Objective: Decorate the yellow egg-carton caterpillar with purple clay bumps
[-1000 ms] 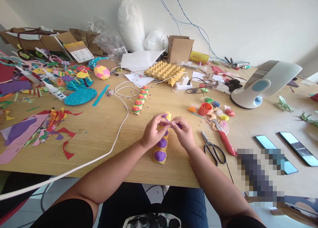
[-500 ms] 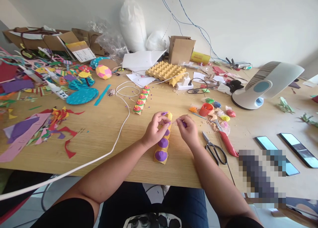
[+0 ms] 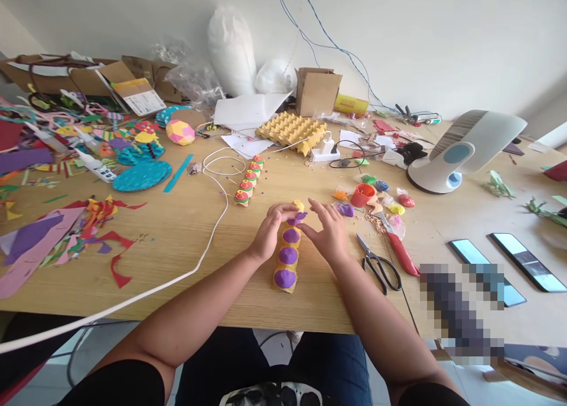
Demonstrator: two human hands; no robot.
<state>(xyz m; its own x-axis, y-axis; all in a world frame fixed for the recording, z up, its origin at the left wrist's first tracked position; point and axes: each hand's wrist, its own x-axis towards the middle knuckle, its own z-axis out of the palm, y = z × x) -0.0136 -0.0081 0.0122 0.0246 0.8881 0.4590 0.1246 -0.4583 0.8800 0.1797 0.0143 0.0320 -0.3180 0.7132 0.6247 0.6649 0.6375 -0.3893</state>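
A narrow yellow egg-carton strip (image 3: 287, 284) stretches away from me on the table. Purple clay caps (image 3: 288, 255) cover its nearer bumps. Toward the far end, a thin uneven piece of purple clay (image 3: 297, 218) lies over another bump; the last bump beyond it is bare yellow. My left hand (image 3: 266, 235) is at the left side of that piece, fingers stretched out and touching or nearly touching it. My right hand (image 3: 328, 230) is open on the right, fingers raised and thumb tip close to the clay. A small bag of purple clay (image 3: 345, 209) lies just beyond my right hand.
A finished-looking red and green strip (image 3: 248, 182) stands farther back. To the right are scissors (image 3: 381, 265), a red-handled knife (image 3: 403, 254), a red cup (image 3: 362, 195), two phones and a white fan (image 3: 460, 152). A white cable (image 3: 208, 241) crosses the left side beside paper scraps.
My right hand has let go of the bag of purple clay, now on the table, and opened. The purple piece from between my fingers now lies on the strip. The view shifted slightly.
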